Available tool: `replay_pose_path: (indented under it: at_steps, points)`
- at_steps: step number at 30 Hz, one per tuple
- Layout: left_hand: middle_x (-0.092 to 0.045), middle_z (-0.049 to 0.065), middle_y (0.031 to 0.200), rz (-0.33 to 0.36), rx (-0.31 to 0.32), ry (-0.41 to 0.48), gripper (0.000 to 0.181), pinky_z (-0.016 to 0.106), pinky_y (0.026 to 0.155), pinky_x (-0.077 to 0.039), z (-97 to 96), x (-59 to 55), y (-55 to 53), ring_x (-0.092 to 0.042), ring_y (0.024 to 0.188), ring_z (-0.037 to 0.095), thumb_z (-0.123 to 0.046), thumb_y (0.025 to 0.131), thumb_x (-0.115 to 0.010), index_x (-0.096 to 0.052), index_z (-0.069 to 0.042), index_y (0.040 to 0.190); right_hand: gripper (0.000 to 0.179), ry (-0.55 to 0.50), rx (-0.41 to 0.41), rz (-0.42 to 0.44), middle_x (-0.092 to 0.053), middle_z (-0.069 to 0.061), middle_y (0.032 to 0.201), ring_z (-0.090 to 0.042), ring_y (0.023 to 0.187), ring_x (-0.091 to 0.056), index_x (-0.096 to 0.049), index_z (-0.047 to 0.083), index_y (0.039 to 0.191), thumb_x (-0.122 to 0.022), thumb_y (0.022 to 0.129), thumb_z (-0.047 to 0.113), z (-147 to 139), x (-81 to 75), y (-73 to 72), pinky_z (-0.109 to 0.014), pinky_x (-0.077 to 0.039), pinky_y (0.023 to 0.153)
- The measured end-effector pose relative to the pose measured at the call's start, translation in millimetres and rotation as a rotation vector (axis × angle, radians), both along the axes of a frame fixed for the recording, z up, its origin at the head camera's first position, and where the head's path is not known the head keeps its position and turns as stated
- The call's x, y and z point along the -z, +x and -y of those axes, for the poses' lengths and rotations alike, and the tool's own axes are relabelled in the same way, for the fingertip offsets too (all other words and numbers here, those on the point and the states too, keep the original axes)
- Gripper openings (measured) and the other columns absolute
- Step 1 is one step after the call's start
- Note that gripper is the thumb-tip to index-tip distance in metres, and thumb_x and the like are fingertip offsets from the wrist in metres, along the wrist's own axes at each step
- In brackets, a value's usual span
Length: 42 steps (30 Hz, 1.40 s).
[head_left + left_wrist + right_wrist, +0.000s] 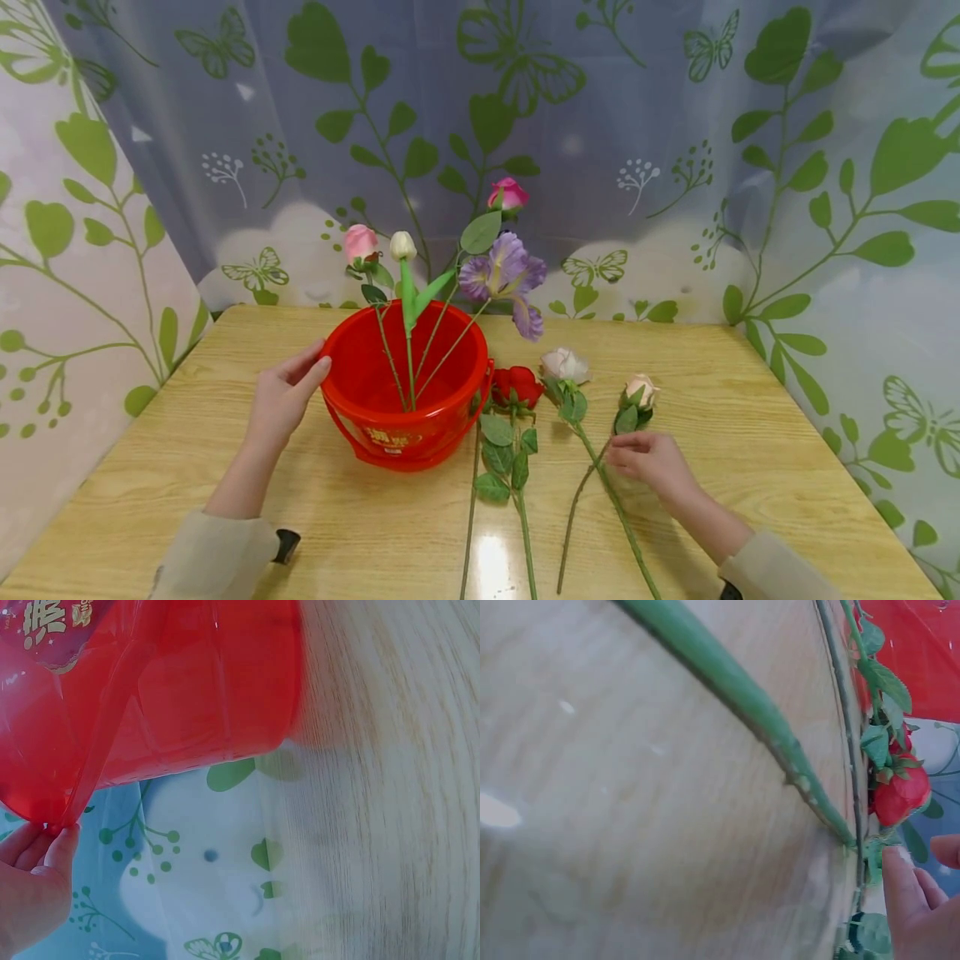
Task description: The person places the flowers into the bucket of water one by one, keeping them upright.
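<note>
A red bucket (442,446) stands upright on the table, its rim pinched at the left side between the thumb and fingers of my left hand (281,396). Inside lean a pink rosebud (361,243), a white tulip (402,246), a deep pink rose (508,194) and a purple iris (506,271). My right hand (652,462) is at the upper stem of a peach rose (642,390) lying on the table. In the right wrist view its thumb and index finger (901,889) stand apart, with the dark stem (857,862) beside the fingertips.
Right of the bucket, a red rose (517,386) lies with its leafy stem toward me, another thin stem (471,517) beside it. A white rose (565,365) lies with its stem crossing the peach rose's. A patterned curtain (420,108) hangs behind the wooden table (375,533).
</note>
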State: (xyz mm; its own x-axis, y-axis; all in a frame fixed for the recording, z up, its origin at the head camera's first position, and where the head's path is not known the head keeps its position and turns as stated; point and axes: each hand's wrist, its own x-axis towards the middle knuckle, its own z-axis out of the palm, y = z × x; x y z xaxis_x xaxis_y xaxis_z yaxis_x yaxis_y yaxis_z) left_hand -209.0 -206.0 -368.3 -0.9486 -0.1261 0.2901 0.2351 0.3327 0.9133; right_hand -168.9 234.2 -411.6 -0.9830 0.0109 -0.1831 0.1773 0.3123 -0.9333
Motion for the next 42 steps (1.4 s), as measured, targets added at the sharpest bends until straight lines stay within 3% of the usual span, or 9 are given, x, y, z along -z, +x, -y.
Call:
replay_pose_path:
  at_steps: [4,9,17,28,34,38,42]
  points:
    - [-0.051,0.015,0.121,-0.01,0.005,0.011,0.045,0.012,0.077,-0.043,-0.1,-0.2,0.2,-0.051,0.104,0.007,-0.023,0.087,-0.058,-0.05,0.002,0.123,0.032,-0.056,0.013,0.048,-0.06,-0.025,0.095,-0.026,0.084,-0.062,-0.047,-0.022,0.109,-0.051,0.085,-0.002,-1.8,5.0,1.3,-0.032,-0.051,0.073]
    - [-0.051,0.014,0.121,-0.001,0.001,-0.007,0.046,0.012,0.078,-0.043,-0.3,-0.5,0.5,-0.05,0.108,0.019,-0.025,0.087,-0.058,-0.05,0.002,0.123,0.036,-0.159,0.024,0.113,-0.059,-0.027,0.097,-0.025,0.085,-0.062,-0.04,-0.025,0.114,-0.048,0.087,-0.003,-3.0,9.1,0.7,-0.031,-0.051,0.073]
    - [-0.05,0.014,0.123,0.02,-0.006,-0.044,0.049,0.014,0.079,-0.043,0.4,0.0,0.3,-0.048,0.111,0.025,-0.029,0.087,-0.056,-0.049,0.002,0.125,0.038,-0.269,0.08,0.162,-0.063,-0.017,0.086,-0.019,0.077,-0.062,-0.037,-0.027,0.114,-0.049,0.085,-0.005,-1.4,13.3,-4.1,-0.03,-0.051,0.071]
    - [-0.05,0.015,0.123,0.018,0.004,-0.017,0.048,0.013,0.078,-0.043,0.2,0.2,-0.5,-0.048,0.111,0.024,-0.028,0.087,-0.056,-0.048,0.002,0.125,0.031,-0.091,0.124,0.136,-0.065,-0.009,0.073,-0.013,0.061,-0.061,-0.054,-0.021,0.101,-0.057,0.083,0.004,4.3,19.6,-16.2,-0.025,-0.052,0.057]
    - [-0.05,0.014,0.123,0.01,0.011,-0.021,0.047,0.012,0.078,-0.042,0.1,-1.2,0.2,-0.048,0.111,0.024,-0.027,0.087,-0.057,-0.049,0.001,0.125,0.022,0.073,0.166,0.12,-0.063,-0.006,0.062,-0.012,0.052,-0.059,-0.066,-0.011,0.083,-0.062,0.081,0.011,8.5,25.5,-23.7,-0.025,-0.05,0.049]
    - [-0.05,0.015,0.122,0.003,0.01,-0.027,0.046,0.012,0.077,-0.042,1.0,-1.1,0.3,-0.048,0.11,0.025,-0.025,0.087,-0.057,-0.049,0.001,0.124,0.021,0.177,0.168,0.122,-0.061,-0.005,0.056,-0.012,0.049,-0.058,-0.067,-0.005,0.072,-0.065,0.078,0.014,10.1,27.7,-27.8,-0.025,-0.048,0.045]
    - [-0.05,0.015,0.122,-0.004,0.004,-0.046,0.047,0.013,0.078,-0.043,2.4,0.3,-0.8,-0.049,0.11,0.025,-0.026,0.087,-0.057,-0.049,0.002,0.124,0.019,0.193,0.174,0.123,-0.06,-0.004,0.053,-0.011,0.047,-0.057,-0.067,-0.003,0.068,-0.065,0.077,0.013,11.7,29.1,-30.7,-0.024,-0.045,0.042]
